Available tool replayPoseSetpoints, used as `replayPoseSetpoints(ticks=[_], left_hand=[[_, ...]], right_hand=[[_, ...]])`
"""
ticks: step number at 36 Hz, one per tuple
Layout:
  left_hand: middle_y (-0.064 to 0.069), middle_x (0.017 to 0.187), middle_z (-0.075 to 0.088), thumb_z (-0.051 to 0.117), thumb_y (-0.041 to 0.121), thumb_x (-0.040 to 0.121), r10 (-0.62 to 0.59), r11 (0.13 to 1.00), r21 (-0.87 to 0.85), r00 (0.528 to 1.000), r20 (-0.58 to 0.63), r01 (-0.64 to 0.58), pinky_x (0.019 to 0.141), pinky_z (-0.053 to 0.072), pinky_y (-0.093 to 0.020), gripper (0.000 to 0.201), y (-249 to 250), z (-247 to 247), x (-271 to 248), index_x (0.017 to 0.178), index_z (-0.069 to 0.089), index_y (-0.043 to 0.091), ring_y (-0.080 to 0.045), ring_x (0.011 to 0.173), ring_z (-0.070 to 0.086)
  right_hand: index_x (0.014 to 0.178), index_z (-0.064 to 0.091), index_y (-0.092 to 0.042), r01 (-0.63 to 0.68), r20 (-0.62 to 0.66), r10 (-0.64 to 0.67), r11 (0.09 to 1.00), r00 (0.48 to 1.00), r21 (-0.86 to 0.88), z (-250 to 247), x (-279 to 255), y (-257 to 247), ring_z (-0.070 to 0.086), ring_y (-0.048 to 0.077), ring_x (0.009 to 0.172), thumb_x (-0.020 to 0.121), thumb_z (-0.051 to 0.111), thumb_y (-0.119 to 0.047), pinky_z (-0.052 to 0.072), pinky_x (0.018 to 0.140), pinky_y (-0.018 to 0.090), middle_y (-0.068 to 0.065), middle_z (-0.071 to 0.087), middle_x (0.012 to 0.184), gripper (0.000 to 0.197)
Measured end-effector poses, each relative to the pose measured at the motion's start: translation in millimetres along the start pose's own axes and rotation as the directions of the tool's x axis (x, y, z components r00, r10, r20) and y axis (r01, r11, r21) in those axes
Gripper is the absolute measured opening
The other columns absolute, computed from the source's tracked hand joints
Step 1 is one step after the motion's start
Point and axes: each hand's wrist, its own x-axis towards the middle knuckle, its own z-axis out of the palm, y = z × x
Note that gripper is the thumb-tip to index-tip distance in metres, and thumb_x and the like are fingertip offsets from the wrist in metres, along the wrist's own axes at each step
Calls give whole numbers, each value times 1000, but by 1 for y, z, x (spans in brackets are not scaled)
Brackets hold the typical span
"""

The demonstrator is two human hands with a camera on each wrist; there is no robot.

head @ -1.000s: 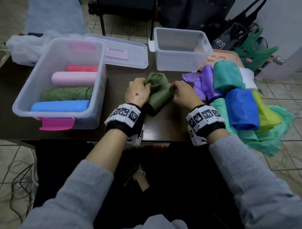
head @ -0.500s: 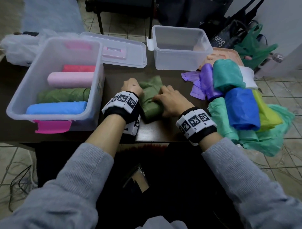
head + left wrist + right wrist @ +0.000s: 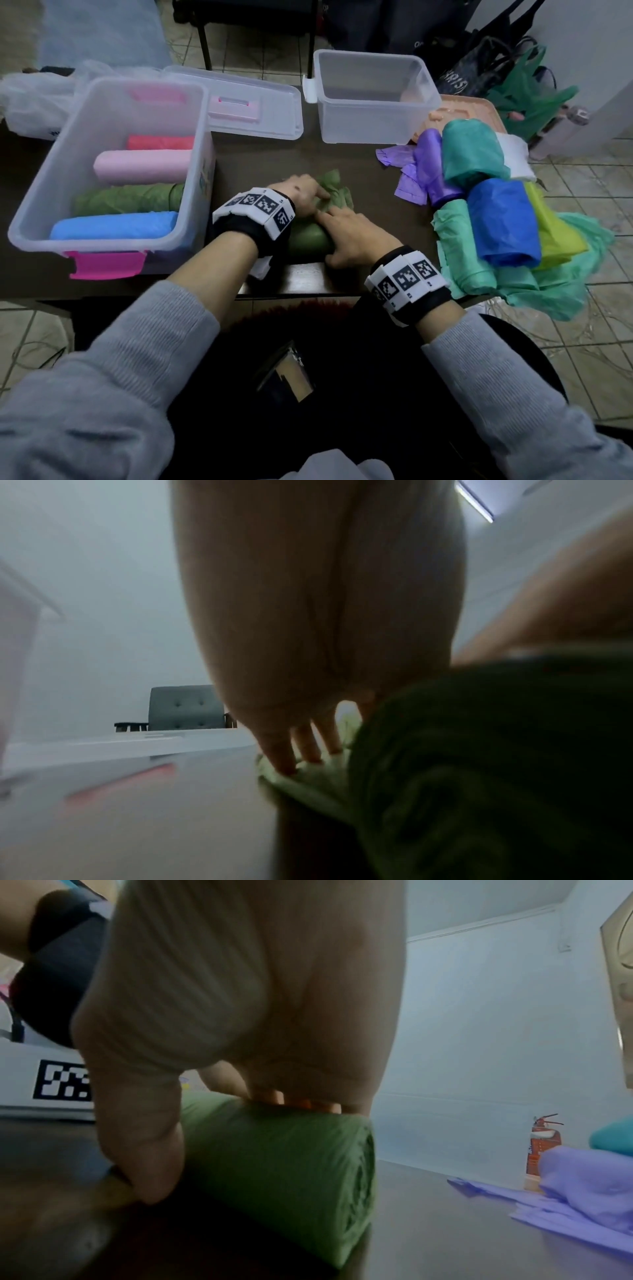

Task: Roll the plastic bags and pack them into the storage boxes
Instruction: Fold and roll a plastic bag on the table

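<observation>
An olive-green plastic bag (image 3: 308, 240) lies mostly rolled on the dark table, between the two boxes and in front of me. Its loose end (image 3: 334, 183) points away from me. My left hand (image 3: 305, 200) lies over the loose end, its straight fingertips (image 3: 284, 758) pressing the crumpled plastic onto the table. My right hand (image 3: 346, 229) holds the roll (image 3: 281, 1164), fingers bent over its top and thumb (image 3: 143, 1137) against its near side. The large clear box (image 3: 202, 113) on the left holds red, pink, green and blue rolls. A smaller clear box (image 3: 428, 99) behind stands empty.
A clear lid (image 3: 274, 106) with a pink latch lies behind the large box. On the right sits a pile of loosely rolled bags, purple (image 3: 428, 164), teal (image 3: 472, 150), blue (image 3: 500, 219) and yellow-green, spilling over the table's edge. A white bag (image 3: 30, 99) lies far left.
Both hands have come down from lifting the green bag and now press it on the table. The left hand slid right over the loose end, and the right hand settled on the roll.
</observation>
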Motion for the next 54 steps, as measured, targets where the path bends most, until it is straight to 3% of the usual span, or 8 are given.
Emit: replayPoseSetpoints(ticks=[5,19,26,30,37,42,50,54], left_hand=[[-9,159,-9,38,32,101,55,996,62,991,122,-62,119,2,-40,54,-10,11,-1,150,14,31,-24,147,-5],[-6,159,-8,34,34,101,124,991,45,988,89,-128,119,4,-42,52,-16,13,-5,150,16,31,-22,147,-5],[-6,159,7,62,22,89,119,992,-31,990,-80,-122,118,12,-38,61,-15,10,-7,144,36,29,-26,146,10],[-10,135,47,67,15,85,106,975,-147,929,-355,-168,106,33,-29,36,-11,8,-21,120,64,18,-22,127,43],[-1,101,70,69,26,85,36,962,-257,976,-213,-91,81,43,-20,18,-14,-1,-46,102,73,20,-10,94,60],[-5,115,65,59,34,91,-15,969,-244,984,-178,-29,87,42,-26,26,-17,1,-49,112,69,22,-20,108,58],[-17,113,63,47,29,98,-80,950,-313,976,-202,13,81,37,-26,34,-13,12,-36,108,67,3,-29,107,57],[-16,109,64,49,28,98,-98,939,-344,972,-212,20,78,34,-23,31,-14,11,-31,105,67,6,-28,104,58]], right_hand=[[142,34,-20,-8,-8,9,998,1000,61,0,-1,2,39,28,124,77,67,-25,33,99,38,9,44,133,73],[136,37,-15,36,-75,-15,960,997,276,-2,-1,3,53,22,93,68,78,-17,38,74,27,6,57,105,79],[110,59,-14,-2,-26,12,932,1000,363,-6,4,11,53,17,99,64,85,-26,41,78,26,3,59,111,55],[119,59,-15,-17,7,15,933,1000,360,-10,8,17,47,10,94,69,82,-32,34,77,20,-3,54,104,57],[77,56,-29,-84,132,33,910,991,406,-18,16,26,45,3,64,78,73,-39,29,55,18,-14,46,67,20],[133,51,-20,-92,143,29,882,989,461,-22,19,36,47,7,103,83,67,-41,34,87,18,-5,53,112,57],[110,62,-9,-97,-55,144,858,988,505,-10,21,36,52,14,94,87,63,-40,34,75,21,4,59,101,38],[117,62,-15,-91,-212,188,913,959,397,-3,20,34,43,27,115,85,63,-43,36,97,32,13,54,116,43]])
